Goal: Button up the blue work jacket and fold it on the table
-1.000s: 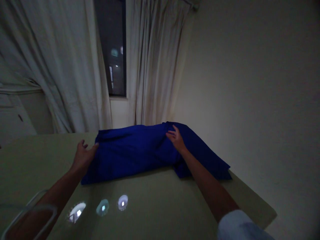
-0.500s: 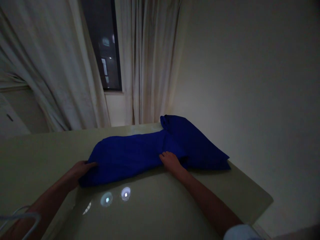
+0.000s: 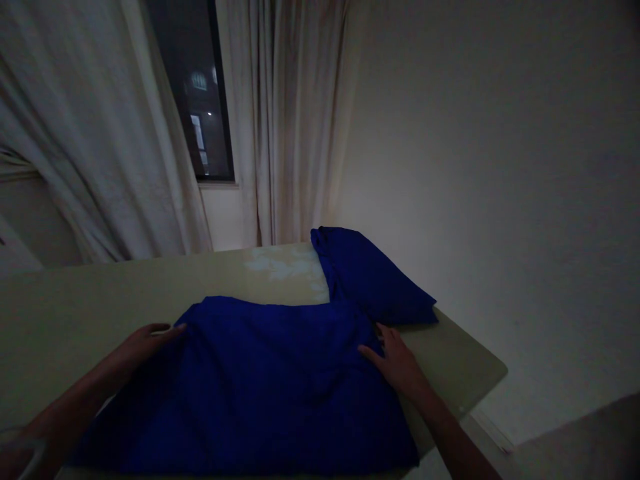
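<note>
A deep blue garment (image 3: 280, 387), its exact kind not plain, lies spread across the near part of the table. One part of it (image 3: 375, 280) stays bunched at the back right, against the wall side. At the garment's upper left edge rests my left hand (image 3: 155, 338), thumb stretched along the fabric and fingers apart from it. My right hand (image 3: 397, 360) lies on the right edge with thumb and fingers spread. Neither hand shows fabric gripped in it.
The pale table (image 3: 125, 283) has a light leaf pattern near its back edge. Behind it hang long curtains (image 3: 285, 133) beside a dark window (image 3: 200, 107). A plain wall (image 3: 475, 200) runs along the right. A pale cable loop (image 3: 25, 453) shows at lower left.
The garment's left part, a narrow folded strip before, now spreads down toward me over the near table. My left hand has loosened from its corner; my right hand has shifted right and its fingers have spread.
</note>
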Tool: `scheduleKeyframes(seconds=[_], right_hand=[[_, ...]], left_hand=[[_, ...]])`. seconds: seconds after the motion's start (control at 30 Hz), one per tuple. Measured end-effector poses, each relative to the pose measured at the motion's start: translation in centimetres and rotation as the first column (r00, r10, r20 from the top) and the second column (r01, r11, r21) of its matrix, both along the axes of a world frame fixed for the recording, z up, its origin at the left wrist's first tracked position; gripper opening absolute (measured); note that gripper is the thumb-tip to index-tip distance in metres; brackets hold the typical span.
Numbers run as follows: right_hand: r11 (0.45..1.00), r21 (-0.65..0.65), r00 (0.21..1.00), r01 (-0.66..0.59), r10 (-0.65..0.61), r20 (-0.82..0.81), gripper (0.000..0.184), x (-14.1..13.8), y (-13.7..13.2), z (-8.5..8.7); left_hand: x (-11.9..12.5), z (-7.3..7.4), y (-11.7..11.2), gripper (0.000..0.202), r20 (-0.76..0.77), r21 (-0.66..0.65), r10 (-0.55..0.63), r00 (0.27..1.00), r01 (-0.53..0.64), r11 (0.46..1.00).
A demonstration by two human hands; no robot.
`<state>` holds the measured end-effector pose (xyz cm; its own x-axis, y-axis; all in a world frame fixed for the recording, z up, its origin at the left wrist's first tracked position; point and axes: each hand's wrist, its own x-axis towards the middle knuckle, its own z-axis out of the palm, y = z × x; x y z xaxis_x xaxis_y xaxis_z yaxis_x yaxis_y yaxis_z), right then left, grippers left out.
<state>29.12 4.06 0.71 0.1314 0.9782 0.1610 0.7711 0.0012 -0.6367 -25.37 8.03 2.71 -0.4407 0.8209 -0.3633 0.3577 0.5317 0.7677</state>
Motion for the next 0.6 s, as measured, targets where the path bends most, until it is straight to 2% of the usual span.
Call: scheduleKeyframes(seconds=[0.03, 0.1, 0.17, 0.23, 0.3, 0.37, 0.5, 0.6], right_hand=[[0.999, -0.039, 0.996, -0.012, 0.009, -0.086, 0.070, 0.0, 0.5, -0.5], [0.990, -0.135, 0.963, -0.037, 0.000, -0.268, 0.071, -0.4, 0.9, -1.1], [0.979, -0.200, 0.890, -0.040, -0.056, -0.453, 0.070, -0.8, 0.9, -1.2], [0.969, -0.230, 0.764, -0.091, -0.080, -0.640, 0.068, -1.1, 0.9, -1.1], [0.948, -0.254, 0.626, -0.190, -0.083, -0.776, 0.064, -1.3, 1.0, -1.0], [0.925, -0.286, 0.556, -0.250, -0.104, -0.825, 0.060, -1.5, 1.1, -0.8], [0.914, -0.319, 0.588, -0.250, -0.118, -0.800, 0.061, -2.1, 0.8, 0.5], [0.930, -0.290, 0.623, -0.227, -0.090, -0.777, 0.064, -1.2, -0.5, 2.1]], left_hand=[[0.7, 0.6, 0.5, 0.065, 0.152, -0.068, -0.017, 0.988, 0.027, 0.997], [1.6, 1.6, 1.1, 0.068, 0.399, -0.209, -0.012, 0.917, 0.104, 0.972], [2.1, 2.3, 1.4, 0.063, 0.482, -0.272, -0.005, 0.876, 0.155, 0.950], [2.3, 2.7, 1.3, 0.051, 0.512, -0.241, -0.008, 0.859, 0.152, 0.958], [2.6, 3.1, 0.6, 0.041, 0.519, -0.147, -0.008, 0.854, 0.098, 0.984], [3.0, 3.8, -0.7, 0.044, 0.546, -0.046, -0.023, 0.837, 0.057, 0.997], [4.5, 5.9, -4.2, 0.065, 0.597, 0.133, -0.133, 0.791, 0.066, 0.989], [5.5, 7.1, -6.3, 0.073, 0.572, 0.195, -0.135, 0.809, 0.027, 0.981]])
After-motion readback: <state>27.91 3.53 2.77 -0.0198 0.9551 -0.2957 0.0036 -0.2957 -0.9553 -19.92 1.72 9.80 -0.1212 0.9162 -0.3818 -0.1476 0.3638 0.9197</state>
